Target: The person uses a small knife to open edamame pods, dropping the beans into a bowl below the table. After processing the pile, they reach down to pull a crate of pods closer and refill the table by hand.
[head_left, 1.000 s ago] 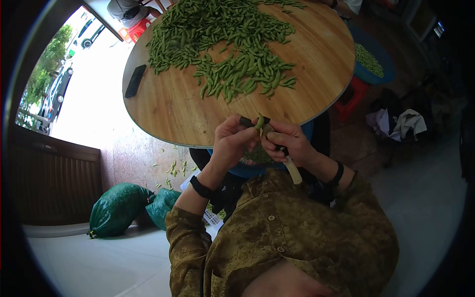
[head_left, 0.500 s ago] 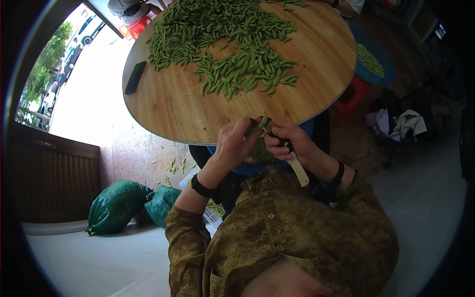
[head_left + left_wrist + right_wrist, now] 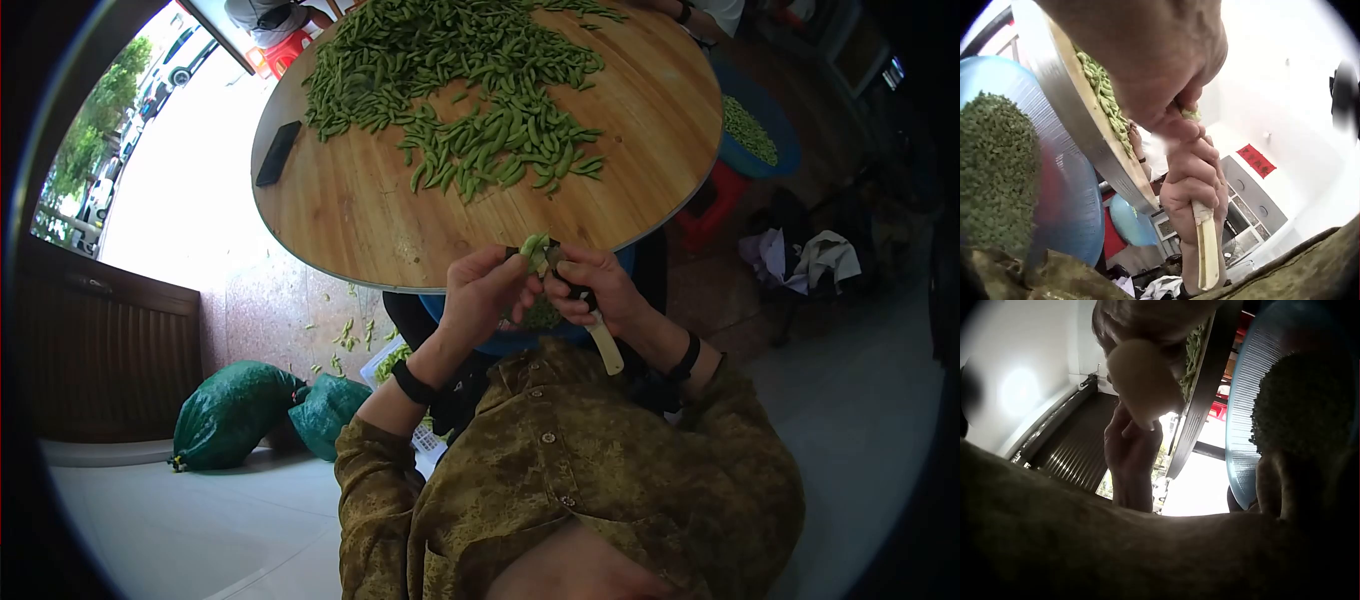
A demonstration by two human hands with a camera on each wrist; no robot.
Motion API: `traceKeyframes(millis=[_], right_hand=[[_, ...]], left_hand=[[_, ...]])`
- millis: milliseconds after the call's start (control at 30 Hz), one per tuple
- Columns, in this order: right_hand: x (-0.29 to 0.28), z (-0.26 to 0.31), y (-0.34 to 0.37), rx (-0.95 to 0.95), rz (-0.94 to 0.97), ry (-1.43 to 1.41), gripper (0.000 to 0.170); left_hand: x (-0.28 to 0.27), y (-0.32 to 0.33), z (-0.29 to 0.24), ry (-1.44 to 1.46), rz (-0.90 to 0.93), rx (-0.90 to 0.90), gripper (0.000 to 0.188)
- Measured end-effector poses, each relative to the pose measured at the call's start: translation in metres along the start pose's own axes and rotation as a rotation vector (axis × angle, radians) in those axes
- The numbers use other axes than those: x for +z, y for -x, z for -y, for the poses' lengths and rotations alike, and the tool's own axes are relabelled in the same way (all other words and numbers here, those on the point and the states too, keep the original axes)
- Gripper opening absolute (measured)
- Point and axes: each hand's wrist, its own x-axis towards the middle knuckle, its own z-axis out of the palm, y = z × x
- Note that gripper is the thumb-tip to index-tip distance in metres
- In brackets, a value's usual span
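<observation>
In the head view both hands meet just off the near edge of the round table (image 3: 380, 250). The left hand (image 3: 482, 298) pinches a green pod (image 3: 534, 252), which looks parted, with pale green showing. My right hand (image 3: 606, 290) grips a tool with a cream handle (image 3: 606, 345) that sticks out below the fist; its working end at the pod is too small to make out. In the left wrist view the handle (image 3: 1207, 253) hangs from the right fist (image 3: 1191, 178). Below the hands, a blue basin (image 3: 1088, 206) holds a heap of shelled beans (image 3: 994, 175).
Many green pods (image 3: 490, 140) lie across the table beside a dark flat object (image 3: 278, 154). A second blue basin (image 3: 775, 110) with beans stands on a red stool (image 3: 712, 205). Green sacks (image 3: 235, 415), a white basket (image 3: 430, 440) and scattered pods (image 3: 347, 334) are on the floor.
The pod between the hands was whole and curved and now looks parted and paler. The left hand's fingers have shifted on it, and the cream handle has swung a little outward since the earliest frame.
</observation>
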Motion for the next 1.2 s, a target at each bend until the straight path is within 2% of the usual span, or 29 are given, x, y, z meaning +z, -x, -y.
traceKeyframes(millis=[67, 133, 167, 233, 267, 333, 367, 433, 533, 600, 667, 733, 900, 967, 1033, 1200], right_hand=[[-0.005, -0.002, -0.002, 0.001, -0.023, -0.011, 0.016], [-0.008, -0.003, -0.004, -0.027, -0.027, 0.197, 0.016], [-0.006, -0.005, -0.004, -0.024, -0.026, 0.196, 0.016], [0.005, -0.003, -0.005, -0.33, -0.28, 0.769, 0.019], [0.006, -0.004, -0.007, -0.333, -0.273, 0.771, 0.019], [0.006, -0.008, -0.01, -0.51, -0.348, 0.993, 0.025], [0.007, -0.009, -0.011, -0.516, -0.333, 0.992, 0.025], [0.007, -0.009, -0.013, -0.733, -0.299, 1.34, 0.027], [0.008, -0.007, -0.009, -0.68, -0.243, 1.42, 0.03], [0.009, -0.005, -0.006, -0.71, -0.192, 1.472, 0.029], [0.009, -0.006, -0.003, -0.738, -0.151, 1.527, 0.029], [0.009, -0.008, 0.0, -0.662, -0.174, 1.605, 0.027], [0.008, -0.011, -0.001, -0.652, -0.135, 1.612, 0.027], [0.008, -0.008, 0.0, -0.642, -0.115, 1.601, 0.027], [0.009, -0.002, 0.004, -0.462, -0.045, 1.509, 0.027], [0.009, -0.005, 0.006, -0.503, -0.069, 1.552, 0.028]], left_hand=[[0.001, 0.0, 0.0, -0.009, -0.012, -0.014, 0.017], [0.003, 0.0, 0.003, -0.251, -0.073, 0.059, 0.018], [0.003, 0.003, 0.005, -0.25, -0.076, 0.059, 0.018], [0.003, 0.005, 0.009, -0.59, -0.148, 0.138, 0.019], [0.004, 0.006, 0.009, -0.592, -0.152, 0.144, 0.019], [0.008, 0.01, 0.009, -0.781, -0.129, 0.173, 0.016], [0.009, 0.011, 0.011, -0.788, -0.141, 0.182, 0.016], [0.01, 0.012, 0.015, -0.82, -0.11, 0.352, 0.013], [0.011, 0.019, 0.012, -0.878, -0.077, 0.332, 0.01], [0.01, 0.021, 0.014, -0.899, -0.068, 0.327, 0.009], [0.007, 0.022, 0.022, -0.98, 0.006, 0.497, 0.005], [0.011, 0.025, 0.02, -0.985, -0.003, 0.468, 0.005], [0.013, 0.029, 0.027, -0.961, -0.02, 0.47, 0.008], [0.012, 0.03, 0.028, -0.969, -0.018, 0.385, 0.008], [0.014, 0.033, 0.025, -0.949, 0.003, 0.388, 0.008], [0.019, 0.031, 0.024, -0.945, 0.022, 0.409, 0.008]])
